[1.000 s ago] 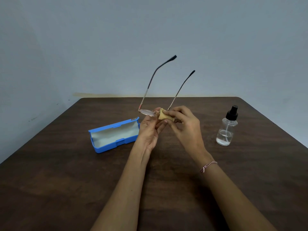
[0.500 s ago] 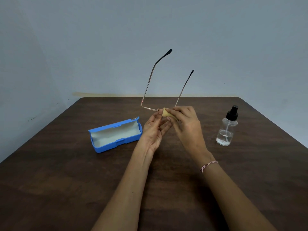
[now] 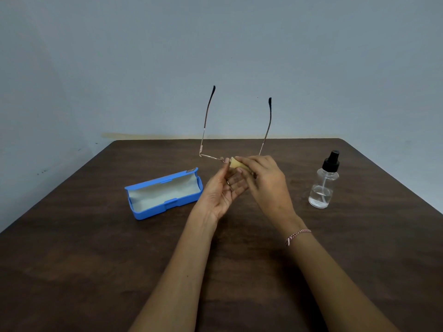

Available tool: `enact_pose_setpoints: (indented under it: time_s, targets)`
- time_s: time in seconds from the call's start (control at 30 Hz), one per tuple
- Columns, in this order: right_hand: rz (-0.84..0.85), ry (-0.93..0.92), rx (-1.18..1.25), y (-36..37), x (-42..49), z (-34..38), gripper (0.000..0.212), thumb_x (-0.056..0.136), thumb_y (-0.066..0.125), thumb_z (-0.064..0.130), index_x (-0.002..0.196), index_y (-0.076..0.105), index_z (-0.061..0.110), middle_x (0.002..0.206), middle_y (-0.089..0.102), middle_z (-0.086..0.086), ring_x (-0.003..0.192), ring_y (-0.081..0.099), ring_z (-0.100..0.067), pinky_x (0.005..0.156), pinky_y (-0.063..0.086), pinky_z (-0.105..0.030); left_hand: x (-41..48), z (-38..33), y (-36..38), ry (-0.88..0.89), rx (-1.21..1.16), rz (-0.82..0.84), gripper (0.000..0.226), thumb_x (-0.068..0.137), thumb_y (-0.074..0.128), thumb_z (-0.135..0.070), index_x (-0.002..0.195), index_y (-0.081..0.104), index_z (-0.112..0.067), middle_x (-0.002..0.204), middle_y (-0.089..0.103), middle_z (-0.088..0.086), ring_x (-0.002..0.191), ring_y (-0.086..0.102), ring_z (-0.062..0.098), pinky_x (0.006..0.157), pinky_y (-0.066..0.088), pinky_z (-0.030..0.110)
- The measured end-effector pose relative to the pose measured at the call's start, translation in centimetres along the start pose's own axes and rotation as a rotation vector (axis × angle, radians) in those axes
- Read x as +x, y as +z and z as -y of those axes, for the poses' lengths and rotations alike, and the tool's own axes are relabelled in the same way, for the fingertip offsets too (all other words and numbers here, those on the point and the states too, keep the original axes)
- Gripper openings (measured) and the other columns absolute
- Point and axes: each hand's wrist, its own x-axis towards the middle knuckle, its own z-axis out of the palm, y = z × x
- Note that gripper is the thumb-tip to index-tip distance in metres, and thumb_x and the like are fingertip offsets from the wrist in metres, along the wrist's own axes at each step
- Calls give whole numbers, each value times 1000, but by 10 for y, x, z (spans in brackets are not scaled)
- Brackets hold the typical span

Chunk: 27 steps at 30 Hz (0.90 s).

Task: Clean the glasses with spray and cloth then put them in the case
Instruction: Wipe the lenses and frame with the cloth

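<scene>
The glasses (image 3: 211,157) are being held up in the air, just to the right of the blue case (image 3: 153,211) and higher than it. Their front is lying flat and edge-on to the camera, and both temples are pointing up toward the wall (image 3: 239,56). The right hand (image 3: 266,178) is pinching a small yellow cloth (image 3: 238,164) tightly around the lens farther from the case, so that lens is hiding under cloth and fingers. The left hand (image 3: 220,190) is standing nearer the case, palm turned to the camera. One fingertip is touching the frame near the bridge, while the other fingers are hanging loose and slightly spread, gripping nothing.

The case is lying open on a dark brown wooden table (image 3: 96,259), its pale lining showing and its lid tipping back. Well to the right of the case, beyond both hands, a clear spray bottle (image 3: 323,185) with a black pump top is standing upright with a little liquid in the bottom.

A pink-and-white braided bracelet (image 3: 297,236) is sitting on the right wrist. Both bare forearms are reaching in from the near edge, crossing the table right of the case. The plain grey-blue wall is rising behind the far edge.
</scene>
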Motion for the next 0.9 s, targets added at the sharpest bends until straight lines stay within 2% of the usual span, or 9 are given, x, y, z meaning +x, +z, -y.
enact_pose_setpoints:
  time_s: [0.07, 0.2, 0.37, 0.57, 0.7, 0.77, 0.8, 0.9]
  targets:
    - [-16, 2, -12, -1, 0, -1, 28, 89, 61, 10, 117, 64, 12, 103, 67, 0, 97, 56, -15, 83, 45, -21, 2, 1, -1, -3, 40, -9, 30, 94, 50, -33, 93, 60, -5, 71, 71, 7, 65, 71, 14, 54, 56, 24]
    - [-11, 2, -22, -4, 1, -6, 30, 88, 62, 10, 118, 63, 11, 99, 68, -1, 94, 57, -14, 82, 39, -14, 4, 2, -3, -1, 100, 1, 34, 96, 48, -30, 101, 58, 1, 80, 73, 13, 74, 72, 19, 58, 58, 26]
    - [28, -18, 4, -5, 3, -12, 28, 87, 62, 9, 115, 65, 7, 98, 69, -4, 91, 59, -19, 82, 36, -13, 5, 2, -3, 11, 229, -5, 36, 101, 38, -28, 92, 60, 0, 70, 72, 11, 65, 72, 17, 58, 59, 26]
    - [69, 31, 91, -9, 4, -21, 25, 86, 65, 11, 110, 68, 8, 96, 69, -4, 90, 59, -18, 80, 39, -15, 7, 8, -3, 15, 334, -3, 39, 102, 34, -28, 92, 63, -2, 71, 73, 11, 66, 72, 18, 67, 58, 27]
    - [35, 140, 141, -10, 5, -29, 19, 87, 65, 12, 105, 68, 9, 93, 67, -1, 88, 55, -8, 77, 38, -8, 8, 14, 0, 10, 421, 4, 43, 101, 36, -30, 106, 62, 4, 89, 72, 16, 81, 72, 22, 74, 58, 29]
    - [-12, 236, 190, -10, 5, -33, 19, 88, 64, 14, 106, 68, 9, 96, 68, -3, 89, 57, -9, 78, 43, -12, 9, 16, 2, 36, 467, 22, 41, 100, 40, -31, 106, 65, 2, 100, 71, 17, 94, 69, 24, 78, 58, 30]
    - [-30, 300, 223, -12, 6, -34, 21, 88, 63, 15, 107, 68, 8, 99, 68, -4, 90, 59, -10, 77, 44, -12, 9, 16, 2, 60, 479, 33, 39, 99, 43, -31, 105, 66, 0, 102, 70, 16, 97, 68, 24, 78, 58, 31]
    - [-79, 462, 309, -15, 6, -35, 25, 90, 61, 16, 112, 66, 6, 101, 68, -3, 89, 58, -9, 69, 39, 0, 9, 10, -1, 127, 436, 52, 29, 93, 53, -28, 103, 68, -5, 98, 72, 9, 95, 67, 19, 72, 59, 30]
